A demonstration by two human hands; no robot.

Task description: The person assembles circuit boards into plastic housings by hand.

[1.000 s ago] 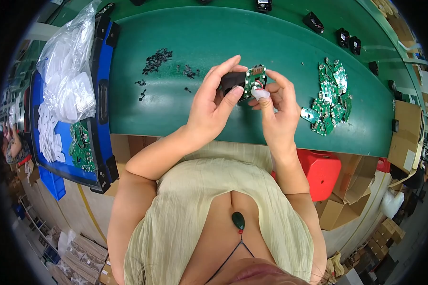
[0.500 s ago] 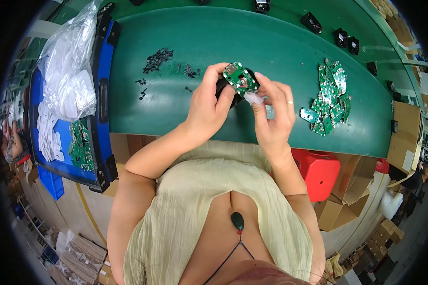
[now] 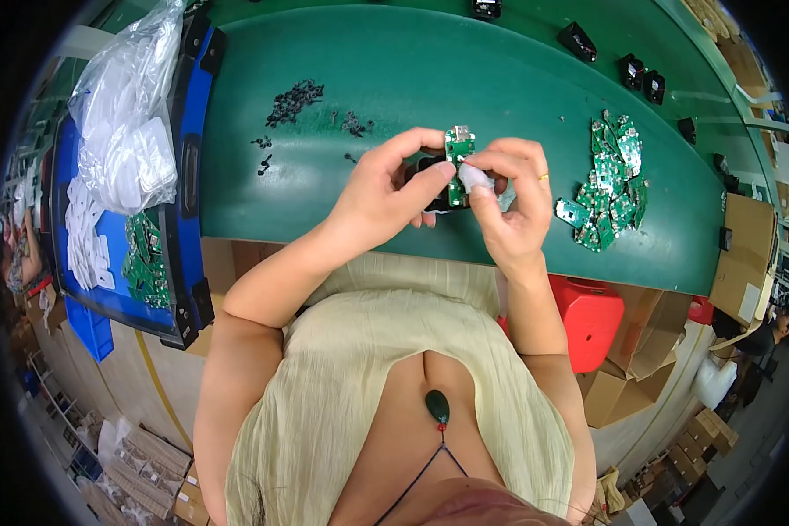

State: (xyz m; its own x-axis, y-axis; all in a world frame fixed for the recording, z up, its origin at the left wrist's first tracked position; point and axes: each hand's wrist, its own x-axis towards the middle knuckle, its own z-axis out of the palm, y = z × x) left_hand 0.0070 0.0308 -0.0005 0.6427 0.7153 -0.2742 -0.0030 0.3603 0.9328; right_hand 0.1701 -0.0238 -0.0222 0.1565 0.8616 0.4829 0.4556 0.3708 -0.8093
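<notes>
Above the green bench, my left hand [image 3: 393, 180] is closed round a black plastic housing [image 3: 430, 188], its thumb pressed to a green circuit board [image 3: 458, 145]. The board stands turned nearly edge-on at the housing, a metal connector at its upper end. How it joins the housing is hidden by my fingers. My right hand [image 3: 519, 197] is at the board's right side, thumb and fingers pinched about a crumpled whitish piece [image 3: 476, 179] that looks like tissue or thin film. Its fingertips are at or close to the board; exact contact cannot be made out.
Small black parts [image 3: 294, 103] lie scattered left of my hands. On the right is a heap of green circuit boards [image 3: 609, 184]. A blue crate [image 3: 193, 114] holds bagged white pieces [image 3: 131, 149] and more boards. Black housings [image 3: 631, 72] line the far strip; a red stool [image 3: 587, 320] stands below.
The circuit board has turned from facing up to nearly edge-on, and shifted slightly right and down with the housing. My right hand has moved a little right, still pinching the whitish piece.
</notes>
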